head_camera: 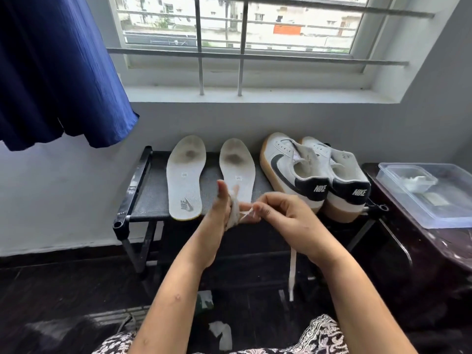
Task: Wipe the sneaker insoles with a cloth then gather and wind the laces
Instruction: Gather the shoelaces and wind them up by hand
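on the desk [153, 198], the first insole [185, 177] lies left and the second insole [237, 169] at the middle. in front of the desk's middle, our left hand [221, 213] holds its fingers [246, 218] out, the lace [233, 217] wound round them. our right hand [283, 221] pinches the lace's strand with narrow fingers [265, 203]. the sneakers [316, 175] stand at the desk's right end.

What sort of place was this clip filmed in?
Most likely a room in a home: a barred window with a blue curtain, and a low shoe rack holding sneakers and insoles.
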